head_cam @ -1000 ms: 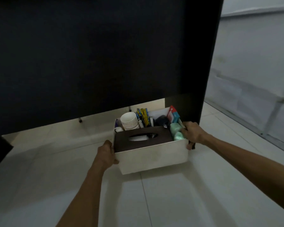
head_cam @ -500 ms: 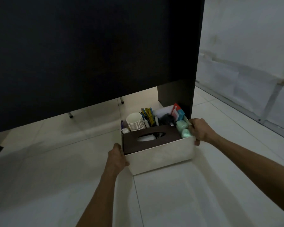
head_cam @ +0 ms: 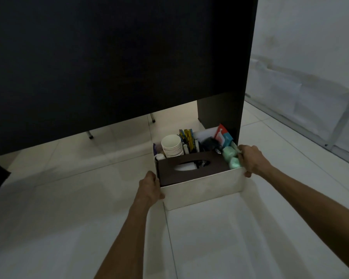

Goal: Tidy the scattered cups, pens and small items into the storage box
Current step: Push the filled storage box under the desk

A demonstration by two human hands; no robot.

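In the head view, on the pale tiled floor (head_cam: 240, 238) at the foot of the dark desk panel (head_cam: 109, 57): holds the storage box (head_cam: 201, 191) by its two ends. Grips the near left corner with the left hand (head_cam: 149, 188); clamps the right hand (head_cam: 250, 160) over the right rim, just beside the green rolls (head_cam: 231, 159). Cannot tell whether the box rests on the tiles or hangs just above them.

Carries, packed inside:
- stack of white cups (head_cam: 171, 146)
- pens (head_cam: 186, 137) upright beside it
- brown tissue holder (head_cam: 189, 170) along the near side
- red-and-blue packet (head_cam: 223, 134) at the back right

Shows no loose item on the visible floor; judged near complete, with only setting the box in its place left.

Compared with one second earlier: keeps both grips and the contents unchanged; exposes more floor between box and panel edge, by box or head movement, undetermined
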